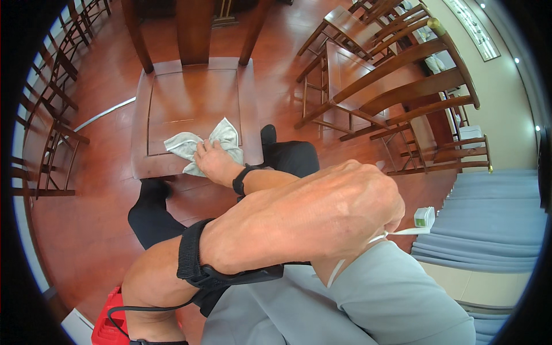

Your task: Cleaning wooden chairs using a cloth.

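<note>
My right hand, with a black band at its wrist, presses down on a pale grey cloth and gathers its middle. The cloth lies bunched on the front part of a brown wooden chair seat. Nearer to me, my left hand crosses over my right arm, its fingers curled closed beside the grey sleeve. A white strip comes out from under those fingers and ends at a small white-and-green piece. The left fingertips are mostly hidden. Around the left wrist sits a black strap.
More wooden chairs stand at the right and along the left. My dark-clad legs straddle the front of the seat. A red plastic object is at lower left. A blue-grey curtain hangs at right.
</note>
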A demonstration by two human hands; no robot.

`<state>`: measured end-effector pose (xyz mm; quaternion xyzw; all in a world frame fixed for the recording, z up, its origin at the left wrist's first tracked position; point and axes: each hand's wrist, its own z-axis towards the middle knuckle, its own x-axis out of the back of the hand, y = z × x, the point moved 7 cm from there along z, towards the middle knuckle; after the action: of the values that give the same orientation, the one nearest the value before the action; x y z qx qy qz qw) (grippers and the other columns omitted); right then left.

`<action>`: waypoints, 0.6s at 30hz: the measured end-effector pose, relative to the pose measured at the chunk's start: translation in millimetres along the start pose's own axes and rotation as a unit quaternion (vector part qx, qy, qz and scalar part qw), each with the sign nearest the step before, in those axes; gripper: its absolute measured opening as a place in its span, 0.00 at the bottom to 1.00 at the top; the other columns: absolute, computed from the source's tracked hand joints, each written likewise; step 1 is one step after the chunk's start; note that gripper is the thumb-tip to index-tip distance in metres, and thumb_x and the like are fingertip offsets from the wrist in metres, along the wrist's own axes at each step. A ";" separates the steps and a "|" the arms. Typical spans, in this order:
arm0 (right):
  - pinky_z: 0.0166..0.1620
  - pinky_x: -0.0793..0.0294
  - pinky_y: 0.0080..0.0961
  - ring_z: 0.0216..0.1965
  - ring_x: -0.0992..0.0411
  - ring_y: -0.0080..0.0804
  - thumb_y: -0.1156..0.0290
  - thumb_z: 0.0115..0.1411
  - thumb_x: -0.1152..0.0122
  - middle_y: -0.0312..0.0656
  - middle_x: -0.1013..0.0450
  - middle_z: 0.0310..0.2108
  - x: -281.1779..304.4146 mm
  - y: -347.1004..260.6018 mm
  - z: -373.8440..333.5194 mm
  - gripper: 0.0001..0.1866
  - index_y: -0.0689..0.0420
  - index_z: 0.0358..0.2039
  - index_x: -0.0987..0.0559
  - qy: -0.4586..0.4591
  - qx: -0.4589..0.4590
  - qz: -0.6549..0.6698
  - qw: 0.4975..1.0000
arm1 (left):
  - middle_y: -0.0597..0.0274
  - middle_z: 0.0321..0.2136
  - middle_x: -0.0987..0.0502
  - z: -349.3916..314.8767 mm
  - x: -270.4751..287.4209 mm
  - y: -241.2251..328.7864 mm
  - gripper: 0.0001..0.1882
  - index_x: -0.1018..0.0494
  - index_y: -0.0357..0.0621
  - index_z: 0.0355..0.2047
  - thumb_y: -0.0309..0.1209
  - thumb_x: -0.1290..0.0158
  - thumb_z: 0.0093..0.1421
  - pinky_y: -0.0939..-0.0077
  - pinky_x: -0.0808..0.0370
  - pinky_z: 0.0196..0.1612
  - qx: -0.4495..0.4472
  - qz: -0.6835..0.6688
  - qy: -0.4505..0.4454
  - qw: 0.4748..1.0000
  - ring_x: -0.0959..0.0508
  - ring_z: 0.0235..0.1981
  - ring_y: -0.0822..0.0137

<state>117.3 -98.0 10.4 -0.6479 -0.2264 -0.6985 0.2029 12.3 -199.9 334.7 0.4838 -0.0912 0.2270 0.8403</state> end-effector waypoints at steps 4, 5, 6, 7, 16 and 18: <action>0.59 0.32 0.47 0.58 0.31 0.54 0.73 0.54 0.43 0.61 0.30 0.54 -17.0 20.2 -14.0 0.22 0.69 0.49 0.25 0.024 -0.003 0.061 0.998 | 0.48 0.16 0.25 7.3 -10.9 -15.5 0.12 0.29 0.35 0.16 0.30 0.39 0.43 0.64 0.27 0.26 -0.016 0.019 0.093 0.995 0.22 0.22 0.53; 0.61 0.34 0.48 0.60 0.33 0.55 0.74 0.55 0.45 0.60 0.31 0.57 -13.2 18.8 -8.9 0.21 0.68 0.50 0.25 0.003 0.002 0.083 0.997 | 0.48 0.16 0.25 -0.1 -13.8 -18.7 0.12 0.29 0.35 0.16 0.30 0.39 0.43 0.64 0.27 0.26 0.032 0.042 0.097 0.994 0.22 0.22 0.53; 0.63 0.36 0.49 0.62 0.36 0.54 0.75 0.57 0.46 0.59 0.34 0.60 -7.4 37.0 -15.5 0.22 0.67 0.53 0.26 -0.100 -0.022 0.109 0.989 | 0.55 0.19 0.29 2.5 -6.9 -9.9 0.13 0.31 0.39 0.19 0.34 0.43 0.52 0.66 0.30 0.26 -0.036 0.089 0.184 0.978 0.27 0.22 0.58; 0.61 0.35 0.49 0.62 0.36 0.54 0.75 0.58 0.46 0.57 0.35 0.59 -15.6 37.6 -25.6 0.23 0.64 0.55 0.26 -0.021 0.007 0.066 0.998 | 0.61 0.21 0.32 -8.8 -3.3 -1.5 0.15 0.33 0.42 0.21 0.37 0.47 0.61 0.69 0.32 0.26 -0.107 0.138 0.263 0.949 0.32 0.22 0.63; 0.62 0.37 0.46 0.64 0.38 0.48 0.70 0.60 0.42 0.48 0.33 0.61 -17.0 46.1 -12.5 0.23 0.54 0.57 0.25 -0.059 0.035 0.182 0.981 | 0.51 0.40 0.26 -31.1 6.1 -35.9 0.10 0.26 0.36 0.38 0.27 0.45 0.55 0.66 0.28 0.49 0.051 0.098 0.221 0.969 0.26 0.47 0.56; 0.62 0.37 0.45 0.65 0.38 0.47 0.69 0.59 0.40 0.47 0.33 0.62 -16.3 53.6 -11.0 0.23 0.54 0.57 0.24 -0.056 0.019 0.192 0.980 | 0.51 0.45 0.23 -88.3 33.0 -73.9 0.14 0.24 0.36 0.45 0.26 0.43 0.57 0.64 0.27 0.53 0.171 0.076 0.338 0.922 0.23 0.49 0.53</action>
<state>140.5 -148.2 -3.6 -0.7132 -0.1219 -0.6047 0.3330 70.2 -146.4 244.4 0.5063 0.2020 0.4525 0.7057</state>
